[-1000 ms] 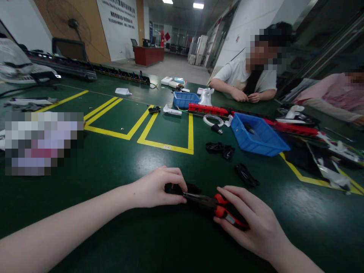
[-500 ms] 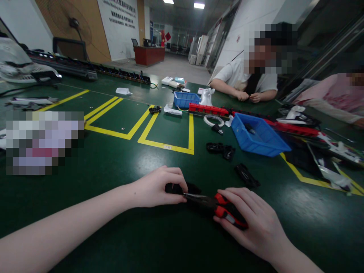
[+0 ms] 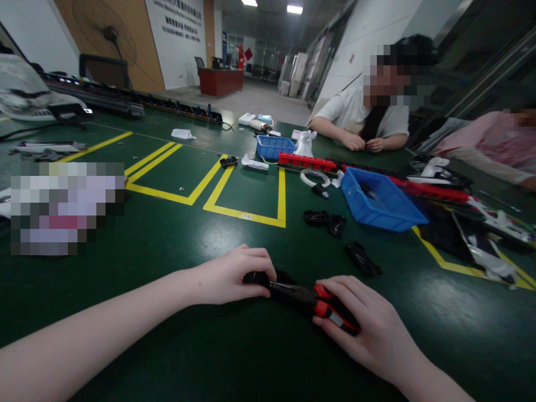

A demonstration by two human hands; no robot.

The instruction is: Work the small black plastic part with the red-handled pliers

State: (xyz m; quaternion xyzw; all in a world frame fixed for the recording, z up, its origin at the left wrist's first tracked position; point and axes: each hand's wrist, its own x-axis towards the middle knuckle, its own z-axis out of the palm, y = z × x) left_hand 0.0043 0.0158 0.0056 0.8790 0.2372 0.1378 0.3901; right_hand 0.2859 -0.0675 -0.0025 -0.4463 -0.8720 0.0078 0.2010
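My left hand [image 3: 240, 274] is closed around a small black part [image 3: 256, 277] at the lower middle of the head view, low over the green table [image 3: 234, 346]. To its right, my right hand [image 3: 362, 318] grips the red and black handles of long-nose pliers [image 3: 322, 304]. The pliers' jaws point left and their tip reaches the black part beside my left fingertips. Whether the jaws are clamped on it is too dark to tell. Dark material lies just behind the jaws, its shape unclear.
Black bundles [image 3: 362, 258] lie beyond my right hand, near a large blue bin [image 3: 381, 201]. Farther back are a small blue bin [image 3: 275, 147] and a red strip [image 3: 307, 162]. A person [image 3: 355, 120] sits across the table; another sits at the far right.
The pliers and my right hand have shifted slightly left, and the handles look a little more closed together. My left hand has hardly moved.
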